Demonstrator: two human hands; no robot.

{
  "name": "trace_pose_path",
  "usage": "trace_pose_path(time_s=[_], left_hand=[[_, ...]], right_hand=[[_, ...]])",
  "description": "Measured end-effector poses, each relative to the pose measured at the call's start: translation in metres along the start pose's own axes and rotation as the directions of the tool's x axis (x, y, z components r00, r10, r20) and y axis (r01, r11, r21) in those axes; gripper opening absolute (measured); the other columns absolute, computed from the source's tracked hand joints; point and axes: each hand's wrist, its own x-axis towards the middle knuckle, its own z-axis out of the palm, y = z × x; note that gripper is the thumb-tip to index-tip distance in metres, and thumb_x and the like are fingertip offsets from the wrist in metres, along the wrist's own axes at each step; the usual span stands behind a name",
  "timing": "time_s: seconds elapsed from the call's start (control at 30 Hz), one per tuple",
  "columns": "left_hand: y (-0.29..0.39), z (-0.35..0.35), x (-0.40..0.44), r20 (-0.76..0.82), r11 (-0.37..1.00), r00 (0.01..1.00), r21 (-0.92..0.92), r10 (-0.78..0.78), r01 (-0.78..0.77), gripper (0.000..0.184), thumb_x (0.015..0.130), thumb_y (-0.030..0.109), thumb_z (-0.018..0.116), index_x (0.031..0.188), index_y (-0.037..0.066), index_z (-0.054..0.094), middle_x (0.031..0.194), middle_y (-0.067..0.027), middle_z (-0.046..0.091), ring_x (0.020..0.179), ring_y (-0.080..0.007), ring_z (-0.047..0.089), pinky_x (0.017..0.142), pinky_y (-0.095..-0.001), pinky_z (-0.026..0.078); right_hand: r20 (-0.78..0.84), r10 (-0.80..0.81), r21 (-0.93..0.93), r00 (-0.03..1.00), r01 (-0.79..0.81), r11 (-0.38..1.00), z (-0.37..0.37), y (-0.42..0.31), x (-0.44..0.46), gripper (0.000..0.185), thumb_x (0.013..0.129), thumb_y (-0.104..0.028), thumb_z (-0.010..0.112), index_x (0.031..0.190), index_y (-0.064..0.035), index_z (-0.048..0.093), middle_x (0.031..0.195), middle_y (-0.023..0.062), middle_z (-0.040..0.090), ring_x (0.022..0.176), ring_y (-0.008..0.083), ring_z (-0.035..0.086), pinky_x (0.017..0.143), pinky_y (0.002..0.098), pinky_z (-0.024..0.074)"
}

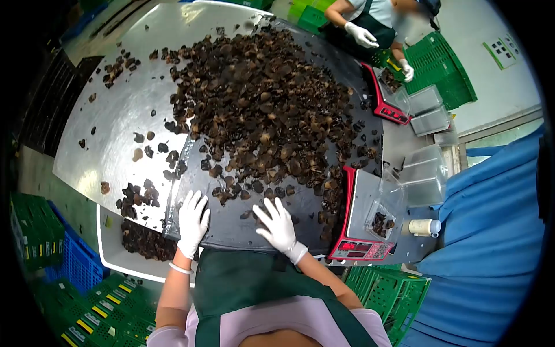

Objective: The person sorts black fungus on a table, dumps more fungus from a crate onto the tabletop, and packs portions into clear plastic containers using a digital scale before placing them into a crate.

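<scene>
A large heap of dark brown, ear-shaped pieces like wood-ear fungus (pixel 260 104) covers the middle of a metal table (pixel 115 156) and its dark sheet (pixel 225 225). My left hand (pixel 193 222), in a white glove, lies at the near edge of the sheet with its fingers apart and nothing in it. To its right, my right hand (pixel 277 227), also gloved in white, rests on the sheet with spread fingers, just below the loose pieces at the heap's near side. A clear tray (pixel 383 218) with a few dark pieces stands on a red scale (pixel 347 231) to the right.
A white bin (pixel 107 254) of dark pieces stands below the table's left edge. Clear containers (pixel 425 173) and a white bottle (pixel 425 227) are at the right. Across the table a gloved co-worker (pixel 370 17) is near a second red scale (pixel 384 107). Green crates (pixel 387 295) stand nearby.
</scene>
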Motion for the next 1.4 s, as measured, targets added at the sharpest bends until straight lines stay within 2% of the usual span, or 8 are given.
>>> trace_pose_path(time_s=[0.4, 0.6, 0.8, 0.9, 0.93, 1.07, 1.27, 1.4], left_hand=[[0.044, -0.023, 0.023, 0.021, 0.943, 0.98, -0.278, 0.197, -0.184, 0.027, 0.071, 0.013, 0.075, 0.095, 0.005, 0.065, 0.098, -0.0107, 0.065, 0.096, -0.0296, 0.06, 0.085, -0.038, 0.047], [0.093, 0.031, 0.011, 0.367, 0.826, 0.74, -0.261, 0.564, -0.5, 0.045, 0.074, 0.026, 0.072, 0.114, 0.009, 0.059, 0.117, -0.0068, 0.058, 0.112, -0.0244, 0.054, 0.088, -0.0352, 0.045], [0.062, 0.014, -0.019, 0.243, 0.926, 0.905, -0.235, 0.35, -0.295, 0.038, 0.073, 0.014, 0.071, 0.109, 0.005, 0.06, 0.118, -0.0107, 0.058, 0.115, -0.0302, 0.053, 0.094, -0.0397, 0.044], [0.045, -0.004, -0.03, 0.228, 0.955, 0.935, -0.191, 0.27, -0.229, 0.04, 0.067, 0.005, 0.067, 0.107, 0.004, 0.058, 0.12, -0.0126, 0.057, 0.113, -0.0311, 0.054, 0.092, -0.04, 0.046], [0.039, -0.012, -0.035, 0.201, 0.956, 0.955, -0.241, 0.216, -0.166, 0.042, 0.065, 0.003, 0.067, 0.107, 0.004, 0.058, 0.117, -0.013, 0.058, 0.11, -0.0317, 0.055, 0.091, -0.0406, 0.046], [-0.004, -0.065, -0.075, 0.167, 0.993, 0.982, -0.063, -0.087, 0.099, 0.048, 0.063, 0.002, 0.07, 0.109, 0.004, 0.058, 0.113, -0.0138, 0.06, 0.105, -0.0324, 0.057, 0.091, -0.0402, 0.046], [-0.009, -0.116, -0.035, -0.147, 0.903, 0.906, 0.119, -0.396, 0.414, 0.051, 0.075, 0.006, 0.072, 0.123, 0.004, 0.056, 0.12, -0.0163, 0.059, 0.112, -0.0307, 0.055, 0.097, -0.0376, 0.043], [0.05, -0.051, 0.064, -0.086, 0.971, 0.995, -0.235, -0.053, 0.031, 0.03, 0.079, 0.016, 0.068, 0.107, 0.006, 0.066, 0.105, -0.0119, 0.066, 0.098, -0.0296, 0.061, 0.088, -0.0368, 0.047]], right_hand=[[-0.276, 0.476, 0.356, 0.835, -0.371, 0.857, -0.051, 0.069, -0.029, 0.035, 0.075, -0.007, 0.071, 0.109, -0.0044, 0.065, 0.108, 0.0153, 0.062, 0.102, 0.0306, 0.059, 0.092, 0.036, 0.0461], [-0.362, 0.107, 0.116, 0.926, -0.07, 0.991, -0.022, 0.058, 0.028, 0.028, 0.071, -0.018, 0.074, 0.097, -0.0092, 0.068, 0.096, 0.0079, 0.063, 0.093, 0.0258, 0.059, 0.079, 0.0342, 0.0494], [-0.002, 0.121, 0.14, 0.993, -0.119, 0.983, -0.005, 0.024, -0.003, 0.028, 0.076, -0.017, 0.07, 0.103, -0.0129, 0.065, 0.084, 0.0061, 0.057, 0.082, 0.0241, 0.058, 0.071, 0.0321, 0.0494], [0.15, 0.408, 0.683, 0.9, -0.393, 0.616, 0.007, 0.045, -0.026, 0.02, 0.083, -0.006, 0.066, 0.103, -0.0055, 0.063, 0.082, 0.0008, 0.061, 0.074, 0.0116, 0.058, 0.068, 0.0232, 0.0477], [0.487, 0.441, 0.809, 0.754, -0.579, 0.097, -0.005, 0.054, -0.029, 0.019, 0.09, -0.012, 0.062, 0.106, -0.0023, 0.061, 0.09, 0.0026, 0.062, 0.079, 0.0121, 0.059, 0.07, 0.0267, 0.0503], [0.371, 0.366, 0.888, 0.853, -0.211, -0.409, -0.022, 0.092, -0.034, 0.031, 0.094, -0.021, 0.054, 0.118, -0.0019, 0.052, 0.106, 0.012, 0.059, 0.087, 0.0212, 0.062, 0.075, 0.0359, 0.0558], [0.282, 0.409, 0.959, 0.868, -0.251, -0.13, -0.063, 0.139, 0.055, 0.028, 0.088, -0.019, 0.064, 0.112, -0.0058, 0.058, 0.099, 0.0073, 0.063, 0.087, 0.0163, 0.062, 0.069, 0.0268, 0.0527], [-0.454, 0.117, 0.298, 0.883, 0.026, 0.954, -0.052, 0.129, 0.137, 0.017, 0.081, -0.004, 0.059, 0.097, -0.0078, 0.065, 0.094, 0.0084, 0.063, 0.089, 0.0233, 0.062, 0.078, 0.0325, 0.0501]])
